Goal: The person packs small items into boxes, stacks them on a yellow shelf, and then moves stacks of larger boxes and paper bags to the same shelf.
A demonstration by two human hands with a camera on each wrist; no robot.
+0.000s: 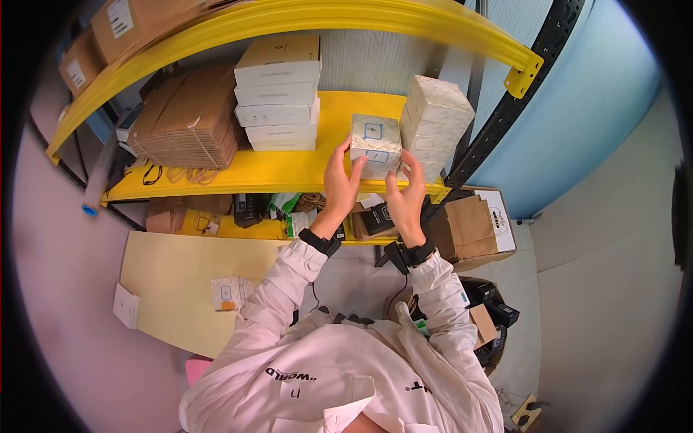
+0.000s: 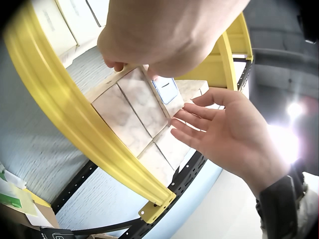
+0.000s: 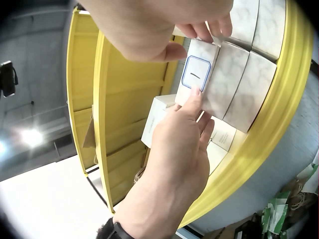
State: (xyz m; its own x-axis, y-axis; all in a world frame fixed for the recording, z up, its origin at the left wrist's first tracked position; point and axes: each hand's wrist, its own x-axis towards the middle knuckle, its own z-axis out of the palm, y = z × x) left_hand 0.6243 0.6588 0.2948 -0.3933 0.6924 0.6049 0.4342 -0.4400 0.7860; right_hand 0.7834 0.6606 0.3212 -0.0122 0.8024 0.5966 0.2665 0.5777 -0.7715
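Note:
A marble-patterned box (image 1: 375, 128) with blue-outlined labels stands on the yellow shelf (image 1: 339, 105), other marbled boxes (image 2: 142, 102) lying against it. My left hand (image 1: 340, 184) grips it at its left side, fingers along that side. In the right wrist view the left thumb (image 3: 195, 94) presses the face beside the blue label. On the opposite side is my right hand (image 1: 408, 198). Its fairly straight fingers (image 2: 192, 119) reach the box edge in the left wrist view, thumb spread apart. A taller stack of matching boxes (image 1: 437, 119) rises just right of it.
White boxes (image 1: 278, 115) are stacked left, beside bundled flat cardboard (image 1: 188, 119). A yellow beam (image 1: 346, 13) crosses above; a black upright (image 1: 516, 94) stands right. Below are a table (image 1: 173, 267) with a small patterned box (image 1: 227, 294), and a cardboard carton (image 1: 469, 227).

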